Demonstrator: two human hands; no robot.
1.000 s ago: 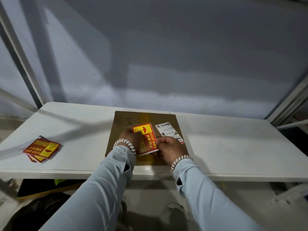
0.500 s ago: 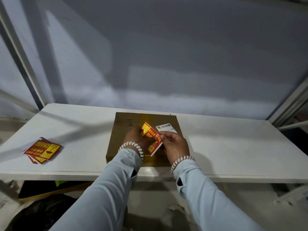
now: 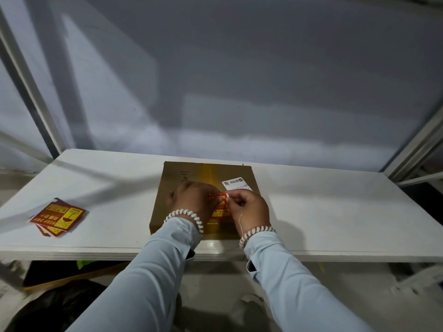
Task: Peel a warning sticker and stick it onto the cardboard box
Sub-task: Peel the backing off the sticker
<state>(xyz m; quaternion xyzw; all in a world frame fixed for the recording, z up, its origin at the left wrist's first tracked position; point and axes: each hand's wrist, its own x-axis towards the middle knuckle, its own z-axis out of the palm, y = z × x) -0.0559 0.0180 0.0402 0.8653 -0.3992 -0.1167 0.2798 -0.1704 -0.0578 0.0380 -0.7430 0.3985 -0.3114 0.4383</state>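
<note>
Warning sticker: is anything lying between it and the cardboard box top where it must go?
Nothing visible does. Both the left hand and right hand hold the warning sticker just over the cardboard box; the white label lies beside it.

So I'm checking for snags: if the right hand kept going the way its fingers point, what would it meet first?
Probably the left hand: the right hand points leftward across the red and yellow warning sticker both pinch over the brown cardboard box. Depth is unclear.
</note>
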